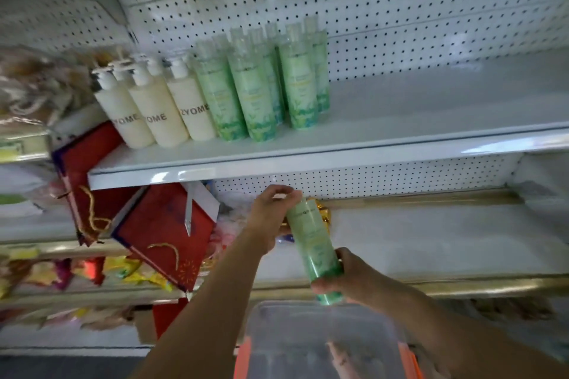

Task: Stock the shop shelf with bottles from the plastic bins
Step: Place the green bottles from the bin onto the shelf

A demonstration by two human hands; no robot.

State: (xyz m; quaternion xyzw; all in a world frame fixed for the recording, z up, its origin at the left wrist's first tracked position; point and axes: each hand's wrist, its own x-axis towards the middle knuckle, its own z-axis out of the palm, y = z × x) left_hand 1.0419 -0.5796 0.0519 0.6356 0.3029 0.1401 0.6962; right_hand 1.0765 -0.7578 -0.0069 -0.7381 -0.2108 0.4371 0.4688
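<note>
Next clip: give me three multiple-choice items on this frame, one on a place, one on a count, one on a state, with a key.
1. Where do the green bottles stand on the white metal shelf?
A. right of the cream pump bottles
B. left of them
C. on the far right end

2. How many cream pump bottles stand in the front row?
A. one
B. three
C. six

3. How is the green bottle in hand held?
A. left hand only
B. both hands
C. lying in the bin

Key: 1 A, green group sits right of cream. 2 B, three labelled fronts show. 3 B, left hand at the top, right hand at the base.
</note>
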